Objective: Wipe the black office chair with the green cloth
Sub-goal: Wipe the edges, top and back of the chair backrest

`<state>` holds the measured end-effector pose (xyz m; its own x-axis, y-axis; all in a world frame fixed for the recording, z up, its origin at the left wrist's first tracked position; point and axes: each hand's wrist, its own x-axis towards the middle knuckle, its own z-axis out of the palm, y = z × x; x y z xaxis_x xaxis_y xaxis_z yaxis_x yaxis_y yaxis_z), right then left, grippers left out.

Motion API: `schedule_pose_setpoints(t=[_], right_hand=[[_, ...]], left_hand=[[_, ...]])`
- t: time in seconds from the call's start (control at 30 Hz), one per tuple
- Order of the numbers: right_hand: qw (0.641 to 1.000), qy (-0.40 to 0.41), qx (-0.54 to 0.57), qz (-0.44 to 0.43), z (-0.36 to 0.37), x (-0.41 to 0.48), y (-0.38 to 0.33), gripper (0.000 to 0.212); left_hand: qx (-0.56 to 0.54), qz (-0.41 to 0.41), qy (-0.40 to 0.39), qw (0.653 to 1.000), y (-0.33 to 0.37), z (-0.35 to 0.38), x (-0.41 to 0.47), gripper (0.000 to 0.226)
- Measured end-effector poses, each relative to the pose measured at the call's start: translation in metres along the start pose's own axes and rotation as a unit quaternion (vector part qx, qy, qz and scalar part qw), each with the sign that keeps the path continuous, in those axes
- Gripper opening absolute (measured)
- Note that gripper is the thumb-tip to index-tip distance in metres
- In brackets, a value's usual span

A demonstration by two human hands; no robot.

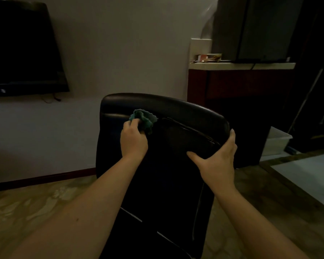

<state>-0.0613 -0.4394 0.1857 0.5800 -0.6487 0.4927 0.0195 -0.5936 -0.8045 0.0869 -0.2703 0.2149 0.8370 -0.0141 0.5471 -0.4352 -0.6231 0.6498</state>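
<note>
The left hand (134,141) grips the bunched green cloth (143,118) against the upper left of the black office chair (163,165) backrest. The right hand (218,159), fingers spread wide, clasps the backrest's upper right edge.

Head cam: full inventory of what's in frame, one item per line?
black office chair: 1, black, centre, its back toward the camera
green cloth: 1, green, bunched against the upper left of the chair's back
television: 1, black, on the wall, upper left
cabinet: 1, red-brown with a pale top, right of the chair
dark box-shaped unit: 1, dark grey, on the cabinet top
small cartons: count unclear, mixed colours, on the cabinet top
plastic bin: 1, white, on the floor at right
left hand: 1, grips the cloth
right hand: 1, grips the chair's right edge
</note>
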Motion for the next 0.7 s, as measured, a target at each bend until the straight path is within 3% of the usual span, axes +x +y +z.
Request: schedule_pose_setpoints(t=[0.1,0.2,0.37,0.5,0.57,0.7], right_hand=[[0.990,0.024,-0.101,-0.096,-0.015,0.004,-0.011,0.125],[0.937,0.038,-0.278,-0.206,-0.027,0.018,-0.036,0.115],[0.870,-0.088,-0.455,-0.166,-0.033,0.040,-0.076,0.113],[0.840,-0.098,-0.512,-0.148,-0.042,0.030,-0.085,0.115],[0.837,-0.093,-0.518,-0.149,-0.048,0.022,-0.086,0.109],[0.888,-0.142,-0.422,-0.115,-0.067,0.030,-0.100,0.068]], left_hand=[[-0.040,0.016,-0.005,0.999,-0.001,-0.005,-0.005,0.033],[-0.081,0.049,-0.028,0.995,0.003,-0.009,-0.013,0.032],[-0.110,0.082,-0.037,0.990,0.020,-0.010,-0.026,0.031],[-0.114,0.072,-0.036,0.990,0.025,-0.016,-0.031,0.028],[-0.107,0.070,-0.039,0.991,0.028,-0.018,-0.035,0.020],[-0.099,0.075,-0.035,0.992,0.035,-0.017,-0.046,0.027]])
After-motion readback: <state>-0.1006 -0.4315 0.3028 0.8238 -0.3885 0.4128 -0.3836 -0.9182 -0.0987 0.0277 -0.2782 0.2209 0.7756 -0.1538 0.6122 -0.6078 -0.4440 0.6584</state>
